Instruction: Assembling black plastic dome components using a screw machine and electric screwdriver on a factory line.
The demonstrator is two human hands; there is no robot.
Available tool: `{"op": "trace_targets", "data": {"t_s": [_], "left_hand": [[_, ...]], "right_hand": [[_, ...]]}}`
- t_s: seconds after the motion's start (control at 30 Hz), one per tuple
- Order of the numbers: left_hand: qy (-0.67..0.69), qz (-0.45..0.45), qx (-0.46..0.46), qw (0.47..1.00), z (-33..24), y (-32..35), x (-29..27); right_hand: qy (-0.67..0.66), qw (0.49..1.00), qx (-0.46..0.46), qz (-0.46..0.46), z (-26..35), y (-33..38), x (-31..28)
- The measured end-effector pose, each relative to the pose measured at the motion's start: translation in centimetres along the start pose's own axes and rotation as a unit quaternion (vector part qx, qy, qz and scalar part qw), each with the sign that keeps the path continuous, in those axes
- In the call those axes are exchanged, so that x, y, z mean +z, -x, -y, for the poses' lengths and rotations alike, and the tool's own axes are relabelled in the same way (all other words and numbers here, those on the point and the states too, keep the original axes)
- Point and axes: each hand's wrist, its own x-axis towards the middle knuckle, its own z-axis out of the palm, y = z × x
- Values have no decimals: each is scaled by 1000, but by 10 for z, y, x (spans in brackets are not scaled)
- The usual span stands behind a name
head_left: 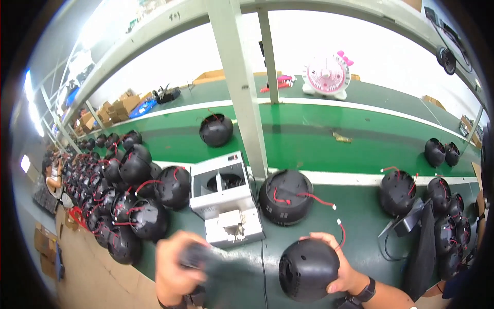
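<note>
My right hand [351, 277] is closed around the side of a black ball-shaped plastic housing [307, 269], fingers over its top and thumb low on its right side. A red wire with a white plug rises behind that housing. To the left, my left hand [175, 268] is smeared by motion, its fingers curled round a small dark object [194, 255] whose kind I cannot make out. Just beyond the hands stands a grey-white bench machine [226, 198] with an open-framed top. Right of it, another black housing [286, 198] rests on the green table, red wires on top.
Many black housings [135, 165] with red wires crowd the left side. More housings [397, 193] stand at right near a dark cloth [423, 252]. Behind runs a green conveyor belt [309, 134] carrying a few housings. A metal post [239, 87] rises in front of it; a pink-white fan [327, 74] stands beyond.
</note>
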Motion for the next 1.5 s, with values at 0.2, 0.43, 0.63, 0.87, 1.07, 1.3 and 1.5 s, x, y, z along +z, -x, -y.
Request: {"op": "trace_targets", "data": {"t_s": [0.2,0.43,0.63,0.87,1.07,1.3,1.5], "left_hand": [[-241,292,48,924,-15,10,2],[-291,-1,83,953,15,-63,-16],[-202,25,44,978,58,-79,1],[-183,22,48,982,54,-98,1],[-113,69,-122,984,28,-122,-27],[-17,184,-291,939,49,-191,-30],[23,160,-242,957,70,-194,-30]], "right_hand": [[68,997,-39,-20,8,4,4],[6,994,20,-107,12,6,3],[-55,992,9,-112,5,5,2],[-48,991,13,-124,10,-5,3],[-33,990,18,-134,10,-6,7],[21,991,19,-127,10,-4,7],[-31,990,-20,-136,-2,-10,6]]}}
